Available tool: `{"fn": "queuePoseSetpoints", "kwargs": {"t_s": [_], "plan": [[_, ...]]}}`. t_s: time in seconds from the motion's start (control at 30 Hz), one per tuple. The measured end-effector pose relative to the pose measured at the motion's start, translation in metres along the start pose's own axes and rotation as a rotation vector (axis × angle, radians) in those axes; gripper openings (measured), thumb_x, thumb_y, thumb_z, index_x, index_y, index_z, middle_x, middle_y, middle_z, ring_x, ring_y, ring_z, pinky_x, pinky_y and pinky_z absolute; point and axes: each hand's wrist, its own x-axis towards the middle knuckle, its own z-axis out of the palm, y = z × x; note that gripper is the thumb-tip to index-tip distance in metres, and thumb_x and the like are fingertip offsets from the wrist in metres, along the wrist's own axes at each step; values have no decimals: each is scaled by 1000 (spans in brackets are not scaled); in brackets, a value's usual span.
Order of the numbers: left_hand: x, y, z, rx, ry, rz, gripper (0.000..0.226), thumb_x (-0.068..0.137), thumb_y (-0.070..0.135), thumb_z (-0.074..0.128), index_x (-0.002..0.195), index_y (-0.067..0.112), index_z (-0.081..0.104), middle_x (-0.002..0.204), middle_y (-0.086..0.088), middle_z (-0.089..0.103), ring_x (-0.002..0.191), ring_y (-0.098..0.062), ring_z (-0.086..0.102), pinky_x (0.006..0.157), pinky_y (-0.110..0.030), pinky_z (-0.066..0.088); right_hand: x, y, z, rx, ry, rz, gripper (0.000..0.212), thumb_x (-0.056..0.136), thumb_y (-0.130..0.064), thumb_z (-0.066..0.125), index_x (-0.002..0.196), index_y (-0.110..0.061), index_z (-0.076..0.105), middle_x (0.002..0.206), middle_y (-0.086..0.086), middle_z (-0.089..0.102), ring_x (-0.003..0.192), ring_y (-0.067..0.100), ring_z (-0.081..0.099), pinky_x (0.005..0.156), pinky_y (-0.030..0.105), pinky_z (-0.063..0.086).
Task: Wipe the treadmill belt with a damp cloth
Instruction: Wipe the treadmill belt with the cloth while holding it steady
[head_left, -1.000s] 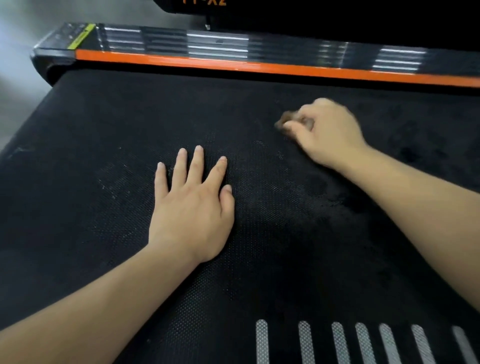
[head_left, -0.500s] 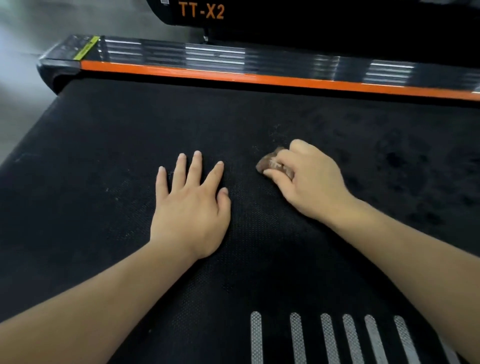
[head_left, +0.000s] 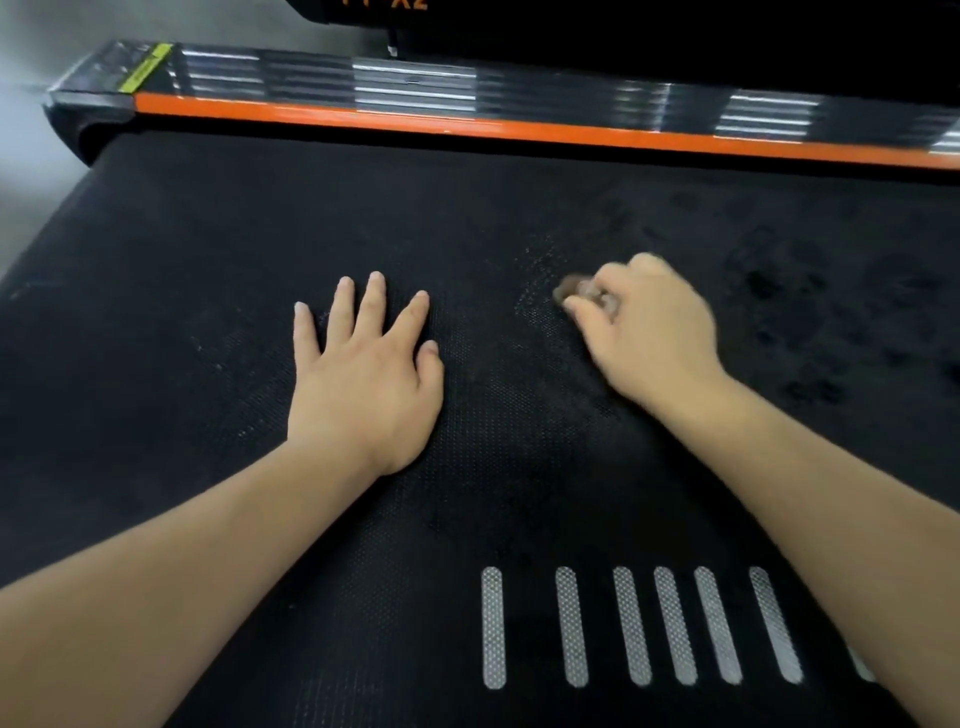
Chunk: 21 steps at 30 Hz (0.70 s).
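We hold the cloth (head_left: 573, 289) bunched in the right hand (head_left: 652, 338) — its fingers (head_left: 592, 312) curl round the wad and pinch it, and a brown corner shows just beyond the fingertips, pressed to the treadmill belt (head_left: 208, 322). The left hand (head_left: 363, 389) lies flat on the belt, fingers (head_left: 375, 306) spread, well to the left of the cloth. To wipe well, we judge it best to keep even downward pressure, overlap each stroke, and work across the speckled patch (head_left: 535, 270) just ahead of the right fingertips. Compared with half a second ago, the cloth sits farther from the left thumb and nearer the orange rail (head_left: 467, 123) — the left hand has not shifted.
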Motion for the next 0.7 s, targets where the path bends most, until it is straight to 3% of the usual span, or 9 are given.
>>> {"fn": "queuePoseSetpoints", "kwargs": {"t_s": [0.1, 0.23, 0.3, 0.37, 0.4, 0.47, 0.53, 0.63, 0.7], "plan": [[0, 0, 0, -4, -2, 4, 59, 103, 48, 18, 161, 35, 16, 171, -4, 4, 157, -25, -7, 124, -55, -8, -41, -16, -4, 141, -166, -280, 25, 91, -48, 60, 82, -25, 62, 79, -6, 41, 72, 18, 47, 58, 30, 37], [0, 0, -1, -8, -2, 0, 59, 104, 48, 18, 161, 35, 18, 171, -4, 5, 157, -26, -6, 124, -55, -8, -15, 7, -15, 37, -21, 94, 29, 91, -51, 58, 89, -24, 67, 85, 0, 49, 83, 27, 57, 65, 33, 42], [0, 1, 0, -1, 4, 1, 59, 104, 48, 19, 161, 35, 18, 171, -4, 5, 157, -26, -6, 124, -54, -7, -52, -21, -15, 84, -59, -102, 27, 91, -50, 56, 87, -25, 67, 82, -2, 46, 77, 25, 55, 64, 32, 45], [-1, 0, 0, -2, 11, 3, 58, 104, 47, 19, 161, 35, 18, 171, -5, 5, 157, -26, -6, 125, -54, -7, -90, -35, -17, 203, -191, -337, 27, 91, -48, 56, 80, -24, 64, 76, -7, 40, 68, 17, 47, 57, 28, 38], [-1, 0, 0, -7, 12, 5, 58, 104, 47, 20, 161, 35, 18, 171, -5, 5, 157, -26, -6, 125, -54, -7, -91, -30, -22, 205, -199, -342, 27, 91, -48, 57, 79, -24, 63, 75, -8, 39, 66, 16, 46, 56, 27, 36], [-2, 0, -1, -21, 9, 6, 58, 105, 47, 20, 161, 34, 18, 171, -5, 5, 157, -26, -6, 125, -54, -8, -69, -10, -25, 144, -98, -90, 26, 91, -49, 57, 81, -26, 63, 76, -8, 41, 69, 17, 51, 57, 27, 37], [-3, 0, -1, -22, 8, 6, 58, 105, 47, 21, 161, 34, 18, 171, -5, 5, 157, -25, -6, 125, -54, -8, -72, -10, -26, 74, -55, 4, 28, 92, -49, 57, 82, -24, 63, 78, -6, 42, 72, 19, 52, 58, 30, 40], [-2, 0, 0, -12, 17, 15, 59, 104, 48, 21, 161, 34, 18, 171, -6, 5, 157, -26, -6, 125, -54, -8, -121, -32, -28, 210, -161, -317, 26, 90, -46, 60, 81, -22, 64, 75, -8, 37, 65, 13, 41, 54, 27, 35], [-1, 1, 1, -15, 11, 17, 59, 104, 48, 21, 161, 34, 19, 171, -6, 6, 157, -27, -5, 125, -54, -7, -115, -13, -35, 192, -153, -278, 27, 91, -48, 59, 80, -23, 62, 74, -9, 36, 63, 13, 42, 53, 28, 38]]}}
